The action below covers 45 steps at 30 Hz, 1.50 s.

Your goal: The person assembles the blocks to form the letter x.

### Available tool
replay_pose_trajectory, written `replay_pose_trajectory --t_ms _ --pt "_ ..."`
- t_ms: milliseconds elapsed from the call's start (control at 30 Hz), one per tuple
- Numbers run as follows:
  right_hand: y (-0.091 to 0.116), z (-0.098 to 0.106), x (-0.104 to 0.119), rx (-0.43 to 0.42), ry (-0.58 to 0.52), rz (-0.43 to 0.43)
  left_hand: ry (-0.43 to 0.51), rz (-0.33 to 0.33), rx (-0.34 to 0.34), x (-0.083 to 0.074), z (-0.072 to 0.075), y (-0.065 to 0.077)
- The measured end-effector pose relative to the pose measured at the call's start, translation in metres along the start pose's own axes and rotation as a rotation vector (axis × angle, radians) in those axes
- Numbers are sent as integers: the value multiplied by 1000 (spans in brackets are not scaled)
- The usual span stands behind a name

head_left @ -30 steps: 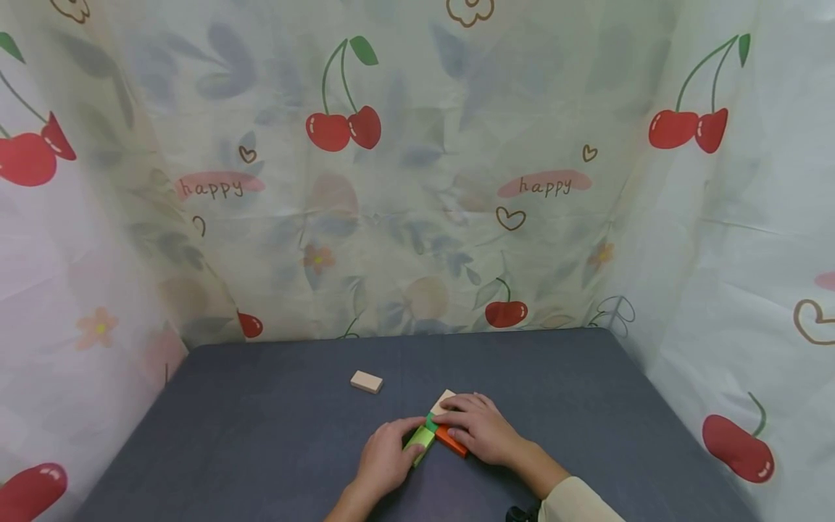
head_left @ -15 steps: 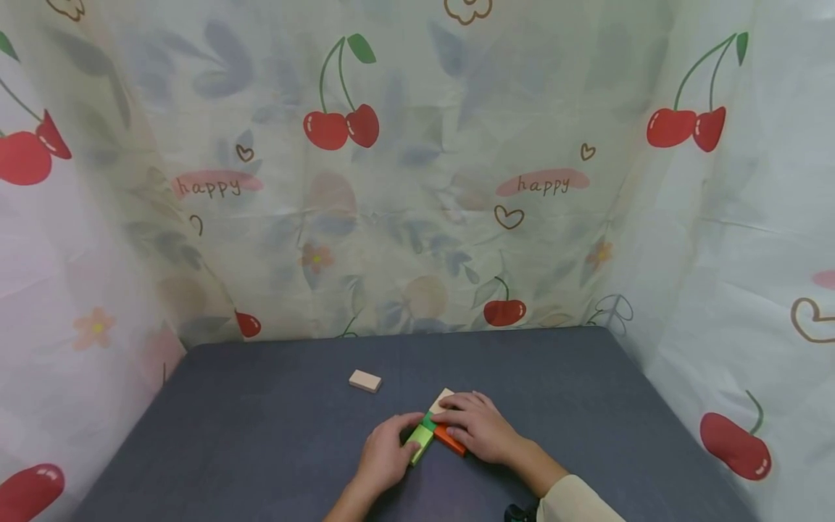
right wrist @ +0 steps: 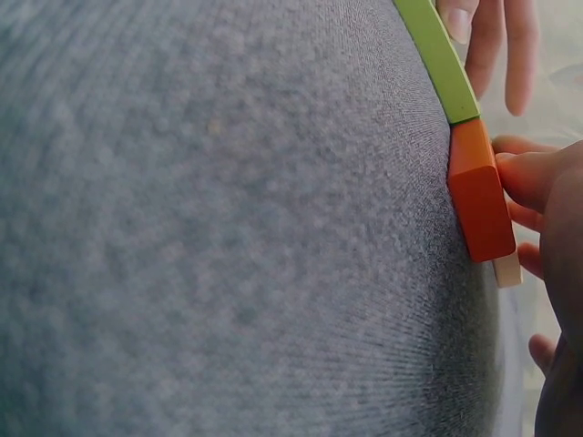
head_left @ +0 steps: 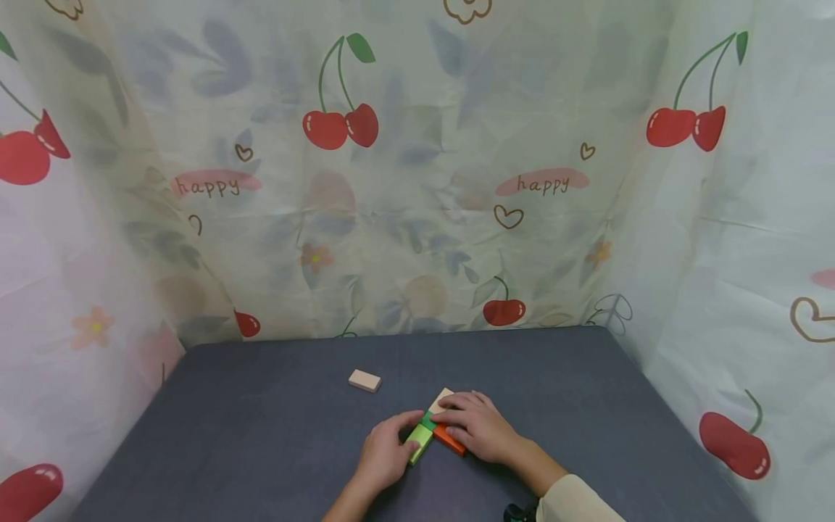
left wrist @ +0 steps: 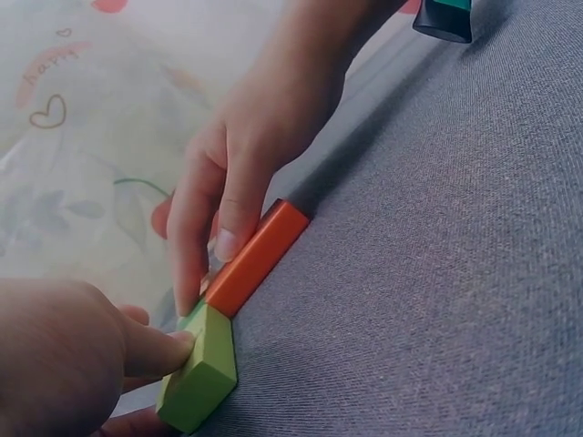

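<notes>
Near the table's front, several blocks lie end to end and side by side. A light green block [head_left: 422,438] has the thumb of my left hand [head_left: 385,453] on its top, with the other fingers along its far side. Beyond it sits a small dark green block [head_left: 428,420], with fingertips of both hands close around it. An orange block [head_left: 450,439] slants off to the right; the thumb of my right hand [head_left: 481,428] presses on it. That hand's fingers reach over a plain wooden block [head_left: 441,400] and partly hide it. In the right wrist view, the orange block [right wrist: 483,196] meets the light green one.
Another plain wooden block [head_left: 365,380] lies apart, farther back and left on the dark grey table [head_left: 261,428]. A patterned curtain [head_left: 417,217] encloses the table's back and sides. A black object [head_left: 518,513] shows by the right sleeve [head_left: 577,500].
Both hands keep their places on the blocks. The whole head view has shifted very slightly; the blocks stay in the same arrangement.
</notes>
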State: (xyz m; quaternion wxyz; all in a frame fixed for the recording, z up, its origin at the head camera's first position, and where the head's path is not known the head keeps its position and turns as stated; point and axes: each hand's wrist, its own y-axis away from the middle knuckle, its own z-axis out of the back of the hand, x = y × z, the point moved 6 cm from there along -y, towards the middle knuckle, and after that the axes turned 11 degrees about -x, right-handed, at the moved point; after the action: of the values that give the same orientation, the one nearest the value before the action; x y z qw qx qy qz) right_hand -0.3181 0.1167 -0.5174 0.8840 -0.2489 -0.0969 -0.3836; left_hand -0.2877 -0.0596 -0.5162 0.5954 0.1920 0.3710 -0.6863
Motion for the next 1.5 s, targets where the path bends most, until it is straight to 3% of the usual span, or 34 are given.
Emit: replay_pose_trajectory --t_ms 900,1500 --pt "-6 4 6 6 19 -1 25 15 0 0 -1 -2" --pt "-5 3 5 -2 13 -8 23 59 -21 1 -5 -2"
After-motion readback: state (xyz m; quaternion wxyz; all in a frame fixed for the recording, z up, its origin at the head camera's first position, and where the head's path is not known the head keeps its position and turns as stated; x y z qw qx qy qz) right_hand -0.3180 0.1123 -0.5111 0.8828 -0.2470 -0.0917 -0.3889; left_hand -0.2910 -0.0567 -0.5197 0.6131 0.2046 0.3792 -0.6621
